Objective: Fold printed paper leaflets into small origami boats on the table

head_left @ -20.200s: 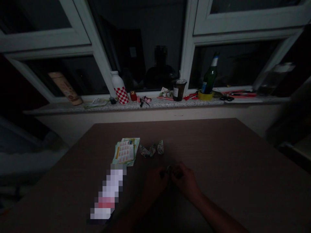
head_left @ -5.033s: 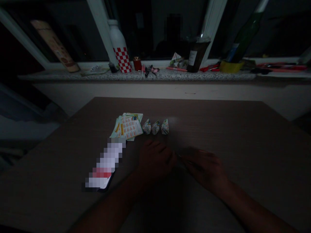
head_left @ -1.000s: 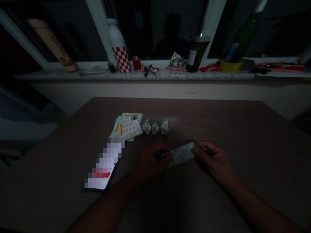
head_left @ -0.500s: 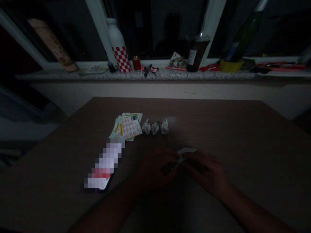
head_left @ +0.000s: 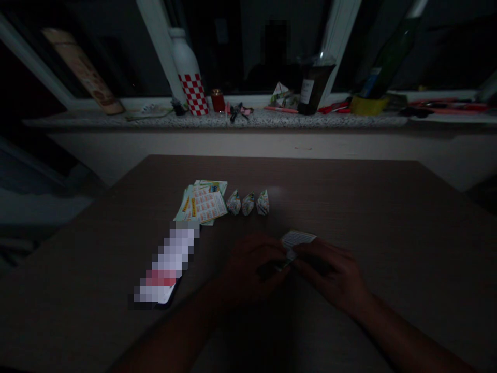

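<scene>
A small printed paper sheet point(head_left: 298, 238) is held between my two hands above the near middle of the table. My left hand point(head_left: 254, 267) pinches its left side with thumb and fingers. From the right, my right hand point(head_left: 334, 269) grips the paper's other side, its fingertips close to those of the left. The paper's upper part shows lines of print; its lower part is folded or hidden behind the fingers, and the dim light hides finer detail. Beyond my hands, three folded paper shapes point(head_left: 248, 203) stand in a row beside a stack of printed slips point(head_left: 209, 203).
A phone point(head_left: 171, 261) with a lit, blurred screen lies left of my hands on the brown table point(head_left: 349, 191). Along the stone windowsill point(head_left: 155, 122) stand a checkered bottle point(head_left: 193, 88), a small red jar point(head_left: 218, 101), a dark cup point(head_left: 312, 88) and a green bottle point(head_left: 392, 54).
The upper part of the paper has tipped up and shows more of its printed face. Both hands stay in nearly the same place, with slight finger movement.
</scene>
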Available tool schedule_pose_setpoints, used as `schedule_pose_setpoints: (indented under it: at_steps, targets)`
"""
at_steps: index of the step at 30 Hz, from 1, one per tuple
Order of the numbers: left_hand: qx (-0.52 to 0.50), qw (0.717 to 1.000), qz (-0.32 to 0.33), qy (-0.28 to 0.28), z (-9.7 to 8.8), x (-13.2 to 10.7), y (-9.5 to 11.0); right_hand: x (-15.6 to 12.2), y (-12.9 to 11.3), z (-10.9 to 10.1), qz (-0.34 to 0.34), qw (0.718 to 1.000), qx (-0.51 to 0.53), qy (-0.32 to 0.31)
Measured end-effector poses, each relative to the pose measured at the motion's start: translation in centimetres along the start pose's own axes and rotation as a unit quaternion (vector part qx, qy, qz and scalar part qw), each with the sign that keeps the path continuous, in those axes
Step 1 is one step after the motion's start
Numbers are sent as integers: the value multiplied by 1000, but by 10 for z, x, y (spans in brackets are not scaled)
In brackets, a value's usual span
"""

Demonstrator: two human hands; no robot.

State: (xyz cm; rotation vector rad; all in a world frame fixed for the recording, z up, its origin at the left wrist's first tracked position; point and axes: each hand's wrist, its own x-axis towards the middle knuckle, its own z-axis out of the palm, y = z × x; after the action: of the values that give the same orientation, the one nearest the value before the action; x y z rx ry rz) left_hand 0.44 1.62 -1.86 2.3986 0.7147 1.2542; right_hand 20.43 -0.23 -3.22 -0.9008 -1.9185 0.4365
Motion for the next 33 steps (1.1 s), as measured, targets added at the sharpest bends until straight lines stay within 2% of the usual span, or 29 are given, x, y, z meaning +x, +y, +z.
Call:
schedule_pose_setpoints:
  at_steps: [8,15,18,23,26,29,33]
  targets:
    - [-27,999,-37,-24,-6,1,-3,2,-3,-1,-8,1000,1,21]
    - [-103,985,-129,-48,-11,2,-5,1,-6,-5,36,999,-3,37]
    - [-137,975,-167,-49,-11,3,-4,0,-7,-6,53,998,21,24]
    - [-182,960,-205,-57,-7,3,-2,-2,-6,-6,35,997,61,-24]
    - [-224,934,-272,-65,-1,3,0,-4,-5,-5,31,994,55,-91]
    - [-283,886,-350,-112,6,2,2,-6,-5,-6,45,988,57,-136]
    - [-328,843,-401,-141,12,1,2,-8,-6,-8,78,986,98,-114]
